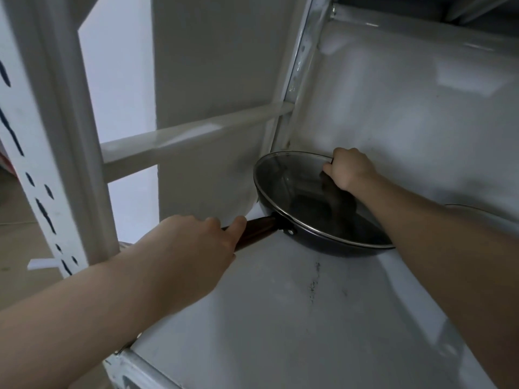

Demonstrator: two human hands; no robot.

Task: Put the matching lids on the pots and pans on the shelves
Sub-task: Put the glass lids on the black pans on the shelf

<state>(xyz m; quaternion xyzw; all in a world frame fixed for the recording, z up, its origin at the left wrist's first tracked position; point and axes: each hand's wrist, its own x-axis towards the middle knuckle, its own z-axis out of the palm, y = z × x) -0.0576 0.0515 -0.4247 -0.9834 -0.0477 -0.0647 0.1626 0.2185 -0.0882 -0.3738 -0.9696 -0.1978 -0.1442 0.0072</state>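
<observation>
A black frying pan [323, 240] with a dark wooden handle [257, 230] rests at the back left corner of a white metal shelf [280, 318]. A glass lid [292, 186] with a metal rim lies over the pan, covering its mouth. My left hand [193, 248] is wrapped around the pan's handle. My right hand [346, 169] grips the lid at its far edge, fingers curled over something dark that I cannot make out. The near right part of the pan is hidden behind my right forearm.
A white slotted upright [36, 169] and a crossbar [193, 136] frame the shelf's left side. A rear corner post [302, 51] stands behind the pan. The curved rim of another item [463, 206] peeks above my right forearm.
</observation>
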